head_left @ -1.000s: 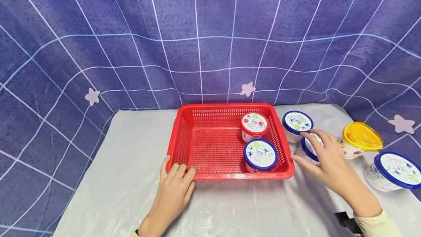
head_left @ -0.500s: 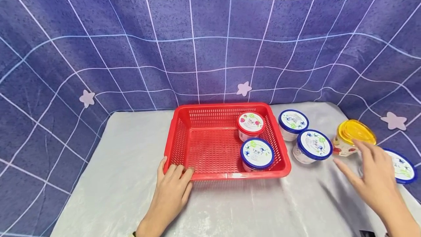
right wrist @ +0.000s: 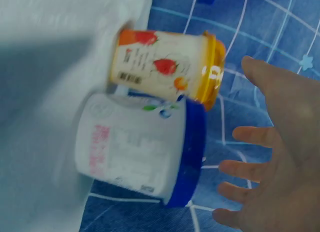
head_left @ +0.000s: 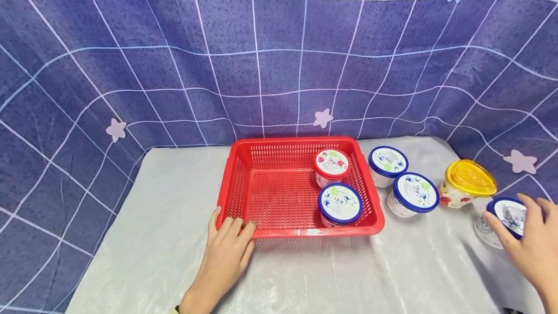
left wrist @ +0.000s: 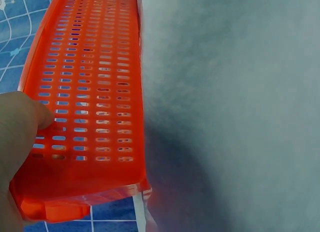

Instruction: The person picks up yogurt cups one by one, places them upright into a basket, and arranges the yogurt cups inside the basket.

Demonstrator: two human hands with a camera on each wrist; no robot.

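A person's right hand [head_left: 534, 243], fingers spread and holding nothing, hangs just off a blue-lidded tub [head_left: 509, 216] at the right end of a pale table [head_left: 305, 275]; the left hand [head_left: 228, 253] grips a red basket [head_left: 270, 233] by its near left corner. Behind, I see a purple gridded curtain [head_left: 279, 23]. The basket sits mid-table, with a red-lidded tub [head_left: 332, 163] and, nearer, a second blue-lidded tub [head_left: 340, 202] inside its right end. Right of it stand two more blue-lidded tubs [head_left: 416, 192], close together, then a yellow-lidded tub [head_left: 470, 178].
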